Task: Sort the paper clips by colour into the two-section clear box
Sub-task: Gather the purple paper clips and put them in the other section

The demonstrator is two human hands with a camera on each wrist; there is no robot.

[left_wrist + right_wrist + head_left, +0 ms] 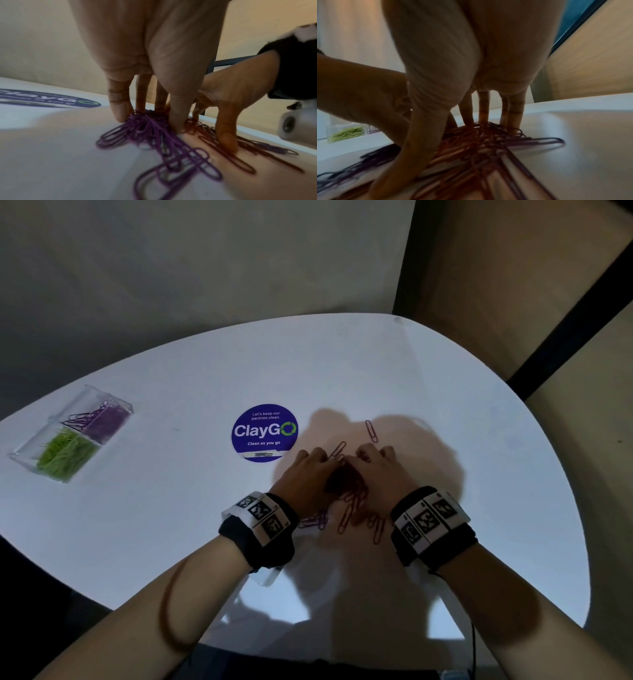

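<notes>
Head view: hands mid-table, edges well apart.

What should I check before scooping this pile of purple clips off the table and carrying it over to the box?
1. Both hands at the loose heap of purple wire paper clips: ok; left hand and right hand bracket it.
2. Fingers reach the white tabletop: ok in both wrist views.
3. Heap one colour only: ok, purple; the red tint looks like shadow.
4. Strays gathered: not ok; a single purple clip lies beyond the hands.
5. Two-section clear plastic box open: ok; purple far section, green near.
6. Secure grip on heap: cannot tell.
</notes>
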